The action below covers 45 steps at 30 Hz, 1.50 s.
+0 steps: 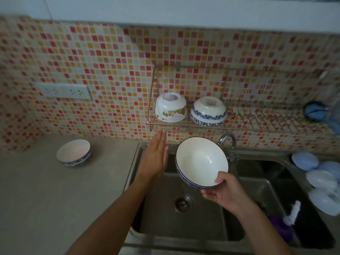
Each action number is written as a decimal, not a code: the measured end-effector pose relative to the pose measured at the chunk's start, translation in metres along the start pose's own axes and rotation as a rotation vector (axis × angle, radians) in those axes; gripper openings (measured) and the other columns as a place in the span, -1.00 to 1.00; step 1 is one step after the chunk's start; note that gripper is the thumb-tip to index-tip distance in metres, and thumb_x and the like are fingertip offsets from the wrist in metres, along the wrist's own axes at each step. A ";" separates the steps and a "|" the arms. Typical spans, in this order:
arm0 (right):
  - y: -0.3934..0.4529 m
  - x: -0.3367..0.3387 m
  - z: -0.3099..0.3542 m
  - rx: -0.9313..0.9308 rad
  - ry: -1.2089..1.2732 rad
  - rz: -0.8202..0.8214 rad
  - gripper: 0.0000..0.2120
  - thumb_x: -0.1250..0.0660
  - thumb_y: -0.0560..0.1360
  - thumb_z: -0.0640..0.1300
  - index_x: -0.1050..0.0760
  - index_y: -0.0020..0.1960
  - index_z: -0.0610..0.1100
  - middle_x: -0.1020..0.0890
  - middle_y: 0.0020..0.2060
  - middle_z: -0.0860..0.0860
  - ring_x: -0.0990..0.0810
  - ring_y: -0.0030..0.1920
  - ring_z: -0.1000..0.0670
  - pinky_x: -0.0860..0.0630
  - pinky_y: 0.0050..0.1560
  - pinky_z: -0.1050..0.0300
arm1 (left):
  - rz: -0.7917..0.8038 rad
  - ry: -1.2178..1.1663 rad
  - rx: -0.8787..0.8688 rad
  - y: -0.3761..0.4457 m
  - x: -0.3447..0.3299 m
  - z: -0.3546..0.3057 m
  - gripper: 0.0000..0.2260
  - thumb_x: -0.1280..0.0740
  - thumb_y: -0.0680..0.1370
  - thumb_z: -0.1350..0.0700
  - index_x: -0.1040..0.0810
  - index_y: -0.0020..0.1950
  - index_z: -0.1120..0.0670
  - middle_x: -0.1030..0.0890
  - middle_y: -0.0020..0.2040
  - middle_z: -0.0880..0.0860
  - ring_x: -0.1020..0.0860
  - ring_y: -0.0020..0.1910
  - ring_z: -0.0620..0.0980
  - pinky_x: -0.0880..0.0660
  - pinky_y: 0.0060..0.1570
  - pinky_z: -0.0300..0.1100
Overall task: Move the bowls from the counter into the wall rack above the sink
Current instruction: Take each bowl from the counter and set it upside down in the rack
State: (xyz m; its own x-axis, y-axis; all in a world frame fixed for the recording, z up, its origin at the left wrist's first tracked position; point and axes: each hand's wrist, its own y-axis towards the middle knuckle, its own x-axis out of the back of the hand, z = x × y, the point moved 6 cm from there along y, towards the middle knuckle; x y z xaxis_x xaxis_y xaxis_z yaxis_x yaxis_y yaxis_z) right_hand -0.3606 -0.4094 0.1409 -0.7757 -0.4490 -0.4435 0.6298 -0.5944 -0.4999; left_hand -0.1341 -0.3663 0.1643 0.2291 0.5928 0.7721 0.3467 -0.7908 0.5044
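1. The right hand (pixel 228 192), lower centre-right of the frame, has its fingers closed around the near rim of a white bowl with a dark blue edge (pixel 201 161), thumb inside the rim and the other fingers under it
2. That bowl is tilted with its opening toward the camera, held in the air above the sink (pixel 160 214), just in front of the tap (pixel 227 142)
3. The left hand (pixel 154 159), centre of the frame, is flat with fingers straight and together, holding nothing; its fingertips lie just below the front edge of the wall rack (pixel 257 126)
4. In the left end of the rack two bowls sit upside down side by side: a white one with a cartoon print (pixel 171 107) and a blue-patterned one (pixel 208 111)
5. A further blue-patterned bowl (pixel 73 152) stands upright on the counter (pixel 46 199) at centre left, well apart from both hands
6. Pale blue and white lids or dishes (pixel 320 179) lie stacked at the right edge, beside the sink
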 end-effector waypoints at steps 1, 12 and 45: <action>-0.002 -0.007 0.011 0.031 0.017 0.017 -0.69 -0.07 0.43 -0.36 -0.44 0.11 -0.21 -0.63 -0.31 -0.25 -0.59 -0.36 -0.19 -0.61 -0.42 0.08 | -0.008 0.002 -0.031 0.013 0.004 -0.004 -0.53 0.03 0.66 0.01 -0.08 0.55 0.14 -0.03 0.55 0.03 0.04 0.54 -0.07 0.12 0.50 -0.21; 0.001 -0.034 0.088 0.259 0.200 0.114 -0.59 -0.20 0.42 -0.22 -0.40 0.27 -0.17 -0.65 -0.12 -0.30 -0.69 -0.29 -0.20 -0.67 -0.30 0.00 | 0.159 0.279 -0.041 0.066 -0.006 0.012 -0.45 0.20 0.63 -0.13 0.23 0.54 0.10 0.27 0.53 0.04 0.31 0.51 0.03 0.42 0.39 -0.15; 0.106 -0.088 0.206 0.833 -0.667 -0.282 -0.18 -0.61 0.28 -0.20 -0.22 0.39 -0.10 -0.54 0.22 0.00 -0.60 0.13 -0.02 -0.62 0.08 -0.05 | 0.191 0.192 -0.011 0.066 -0.002 0.012 -0.42 0.35 0.54 -0.18 0.29 0.53 -0.01 0.31 0.51 -0.10 0.35 0.49 -0.09 0.36 0.43 -0.13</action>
State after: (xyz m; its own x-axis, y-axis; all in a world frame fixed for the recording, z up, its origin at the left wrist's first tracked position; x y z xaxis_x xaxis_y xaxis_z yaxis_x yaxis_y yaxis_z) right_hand -0.2339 -0.5707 0.2802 -0.9109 -0.3469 0.2236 0.3975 -0.8831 0.2493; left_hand -0.1012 -0.4178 0.1915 0.1118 0.3940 0.9123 0.3036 -0.8877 0.3462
